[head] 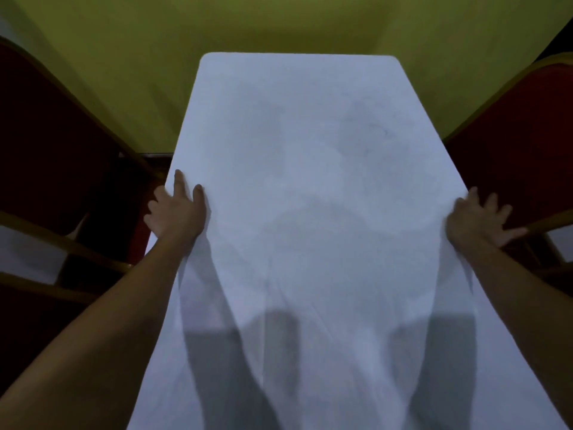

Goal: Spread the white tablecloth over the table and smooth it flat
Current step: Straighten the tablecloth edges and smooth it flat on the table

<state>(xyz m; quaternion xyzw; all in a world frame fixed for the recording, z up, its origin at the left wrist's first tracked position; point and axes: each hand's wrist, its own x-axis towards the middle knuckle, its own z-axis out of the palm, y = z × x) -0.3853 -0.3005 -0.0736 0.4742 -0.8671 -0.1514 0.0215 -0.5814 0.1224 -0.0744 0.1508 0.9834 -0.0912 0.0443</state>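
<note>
The white tablecloth (313, 169) lies over the long table, covering its top out to the rounded far corners. My left hand (177, 209) rests at the cloth's left edge, fingers apart, thumb on top of the fabric. On the right edge sits my right hand (479, 220), fingers splayed, partly over the side. Whether either hand pinches the cloth is unclear. Soft folds and dark shadows run through the near part of the cloth, which hangs toward me. The table itself is hidden beneath the cloth.
A red chair with a gold frame (46, 144) stands close to the table's left side. Another red chair (524, 141) stands on the right, right behind my right hand. A yellow-green wall (279, 23) rises past the far end.
</note>
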